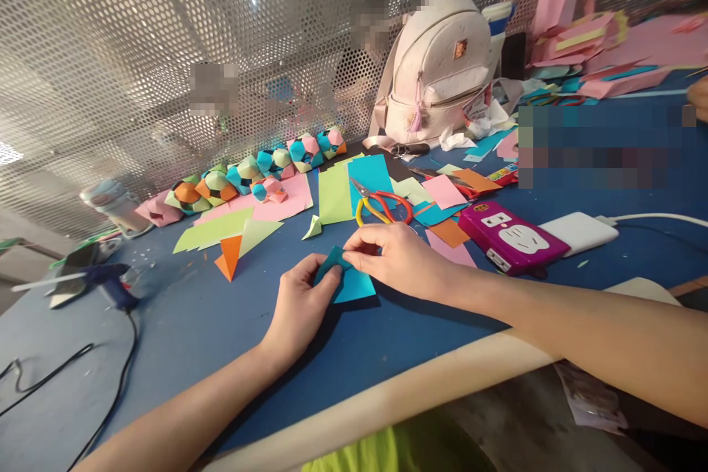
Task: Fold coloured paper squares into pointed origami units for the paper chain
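Observation:
A blue square of paper is held just above the blue table, between both hands. My left hand pinches its left side, with the thumb pressed on top. With thumb and forefinger, my right hand grips the upper edge, where the paper looks folded over. The fingers hide part of that edge. Beyond my right hand lie scissors with red and yellow handles. A small folded green piece and an orange folded piece rest to the left of the hands.
Folded paper balls line the mesh panel. Coloured sheets lie in front of them. At left is a corded glue gun. A pink backpack, a purple case and a white power bank stand to the right.

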Available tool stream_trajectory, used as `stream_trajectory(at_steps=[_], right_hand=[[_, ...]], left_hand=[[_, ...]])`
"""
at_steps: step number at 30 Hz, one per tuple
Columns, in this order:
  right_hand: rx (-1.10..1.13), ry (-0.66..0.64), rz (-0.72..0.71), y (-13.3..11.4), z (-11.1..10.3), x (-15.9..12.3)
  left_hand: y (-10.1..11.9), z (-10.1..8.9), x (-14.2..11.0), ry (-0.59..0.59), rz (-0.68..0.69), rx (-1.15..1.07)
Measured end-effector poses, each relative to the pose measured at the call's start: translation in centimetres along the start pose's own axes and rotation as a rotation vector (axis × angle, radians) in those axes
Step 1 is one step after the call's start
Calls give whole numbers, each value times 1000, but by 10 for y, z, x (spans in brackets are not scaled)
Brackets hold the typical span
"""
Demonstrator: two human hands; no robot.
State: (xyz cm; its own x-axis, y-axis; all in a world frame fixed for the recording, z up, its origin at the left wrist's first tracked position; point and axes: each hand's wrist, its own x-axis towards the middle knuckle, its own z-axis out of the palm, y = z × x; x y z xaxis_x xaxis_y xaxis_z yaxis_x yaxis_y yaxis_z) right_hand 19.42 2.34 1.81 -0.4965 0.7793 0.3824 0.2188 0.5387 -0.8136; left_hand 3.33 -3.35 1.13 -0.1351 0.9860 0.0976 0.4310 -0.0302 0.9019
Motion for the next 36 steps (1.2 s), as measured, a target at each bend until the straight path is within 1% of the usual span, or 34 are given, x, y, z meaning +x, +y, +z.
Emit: stream_trajectory(at_steps=[6,9,11,13,18,25,28,33,36], right_hand=[[-22,-30,-11,3,0,1],[-24,-33,24,4,0,1],[0,-60,59,4,0,1],[23,-95,83,4,-1,1],[25,-139,80,4,-4,1],[80,-210,134,5,-5,3],[83,-201,138,6,-4,3],[77,-193,130,8,-2,3],[80,-196,116,8,-2,4]], left_hand=[[-1,0,0,-9,-36,-29],[0,-2,2,-43,-74,-134],[1,-3,3,-65,-94,-209],[1,-5,4,-82,-108,-239],[0,-5,5,-78,-150,-203],[-2,-4,4,-38,-104,-163],[-4,-3,5,-34,-78,-168],[-7,-3,6,-79,-123,-252],[-8,-3,6,-76,-119,-254]])
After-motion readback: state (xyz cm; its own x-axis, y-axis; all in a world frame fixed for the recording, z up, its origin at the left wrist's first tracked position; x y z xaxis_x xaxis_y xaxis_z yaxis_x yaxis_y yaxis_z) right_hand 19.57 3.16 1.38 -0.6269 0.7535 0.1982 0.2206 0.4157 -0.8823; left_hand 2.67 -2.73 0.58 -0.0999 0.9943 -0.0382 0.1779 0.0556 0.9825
